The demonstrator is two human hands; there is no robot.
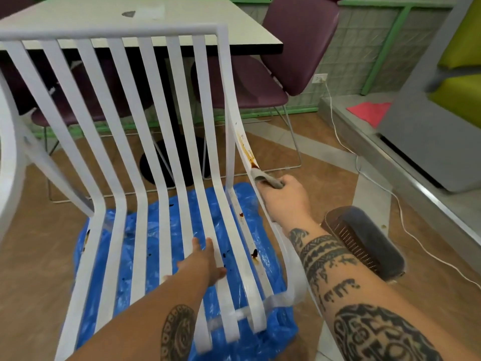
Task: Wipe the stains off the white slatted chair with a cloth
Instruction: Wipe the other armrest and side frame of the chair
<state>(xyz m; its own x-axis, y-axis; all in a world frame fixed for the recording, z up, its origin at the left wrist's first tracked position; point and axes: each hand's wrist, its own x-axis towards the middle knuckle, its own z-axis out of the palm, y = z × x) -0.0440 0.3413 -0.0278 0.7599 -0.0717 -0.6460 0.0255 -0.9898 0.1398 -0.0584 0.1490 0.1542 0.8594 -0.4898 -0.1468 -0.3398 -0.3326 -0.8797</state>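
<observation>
— What have the fingers got hold of?
— The right hand, just right of frame centre, has its fingers curled tight round a grey cloth. The left hand, lower centre, holds nothing. Its fingers lie straight and flat on the seat slats.

— And where is the cloth on the chair?
— It is pressed to the rightmost slat of the white slatted chair, touching the bottom end of a brown stain that runs up the slat's edge. Smaller dark spots sit on the seat slats nearer the lower centre.

— What's around it?
— The chair fills the left and middle of the frame. It stands on a blue plastic sheet spread over the floor. Behind it, at the top, is a table, with a purple chair just beside that. At the right a white cable trails over the floor, past a dark grilled appliance.
</observation>
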